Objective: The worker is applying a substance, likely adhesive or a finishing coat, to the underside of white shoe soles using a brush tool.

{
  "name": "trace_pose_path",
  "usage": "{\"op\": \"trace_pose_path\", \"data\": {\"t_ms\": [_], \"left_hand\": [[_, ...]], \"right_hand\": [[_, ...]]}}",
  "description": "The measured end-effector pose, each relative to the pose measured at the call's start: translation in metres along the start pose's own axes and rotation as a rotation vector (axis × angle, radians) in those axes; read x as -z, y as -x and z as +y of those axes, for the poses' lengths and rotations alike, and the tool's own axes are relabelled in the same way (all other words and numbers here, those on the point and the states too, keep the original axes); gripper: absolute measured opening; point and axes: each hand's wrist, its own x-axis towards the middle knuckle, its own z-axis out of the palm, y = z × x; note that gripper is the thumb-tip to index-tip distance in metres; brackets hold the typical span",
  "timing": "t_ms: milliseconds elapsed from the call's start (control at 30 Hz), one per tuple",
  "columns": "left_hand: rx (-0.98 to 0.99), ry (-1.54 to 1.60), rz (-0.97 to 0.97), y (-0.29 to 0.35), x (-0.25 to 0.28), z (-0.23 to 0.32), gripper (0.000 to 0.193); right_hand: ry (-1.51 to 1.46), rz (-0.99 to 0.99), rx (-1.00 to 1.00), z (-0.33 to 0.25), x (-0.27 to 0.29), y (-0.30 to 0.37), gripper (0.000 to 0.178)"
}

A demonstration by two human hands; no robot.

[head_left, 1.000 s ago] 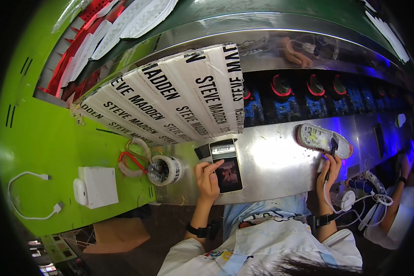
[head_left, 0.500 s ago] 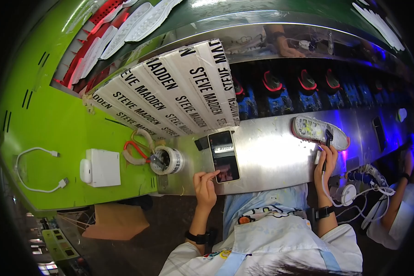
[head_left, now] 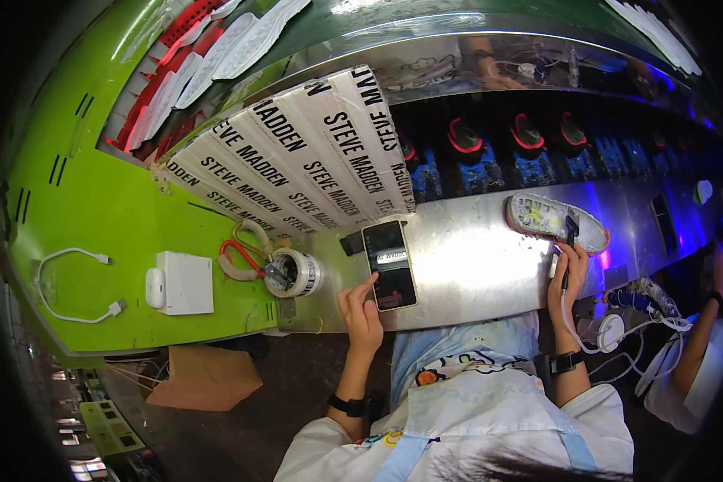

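A phone point(head_left: 390, 265) with a lit screen lies on the metal bench. My left hand point(head_left: 361, 317) is at its left edge, the index finger stretched out to the screen and the other fingers loosely bent, holding nothing. In my right hand point(head_left: 569, 273) is a small black-handled brush point(head_left: 571, 230), gripped between the fingers. Its dark head rests on a pale shoe sole point(head_left: 548, 218) that lies with its cavity side up. The lower part of the handle is hidden by my fingers.
Left of the phone stands a white tub point(head_left: 304, 273) beside orange-handled scissors point(head_left: 245, 259). A printed cardboard sheet point(head_left: 297, 153) stands behind. A white box point(head_left: 189, 283) and cable point(head_left: 48, 293) lie on the green table. Shoes ride on the dark conveyor point(head_left: 490, 173). A co-worker's arm point(head_left: 703, 329) is at right.
My left index finger has moved up the phone's screen. My right hand keeps the brush on the sole, with little movement. The whole view has shifted slightly.
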Motion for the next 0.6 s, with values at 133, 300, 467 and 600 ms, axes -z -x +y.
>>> {"op": "trace_pose_path", "data": {"t_ms": [133, 300, 467, 600], "left_hand": [[-0.087, -0.156, -0.176, -0.017, -0.008, -0.001, 0.027], [-0.097, -0.049, -0.124, -0.021, -0.008, 0.004, 0.026], [-0.028, 0.113, -0.062, 0.003, 0.003, 0.001, 0.027], [-0.076, 0.034, -0.079, 0.014, 0.004, 0.006, 0.029]], "right_hand": [[0.007, 0.007, 0.004, 0.001, 0.000, 0.001, 0.019], [0.002, -0.011, 0.032, -0.001, 0.002, -0.001, 0.019], [-0.028, -0.011, 0.008, 0.001, 0.001, -0.002, 0.020], [-0.021, -0.010, -0.010, 0.001, 0.001, -0.001, 0.021]]}}
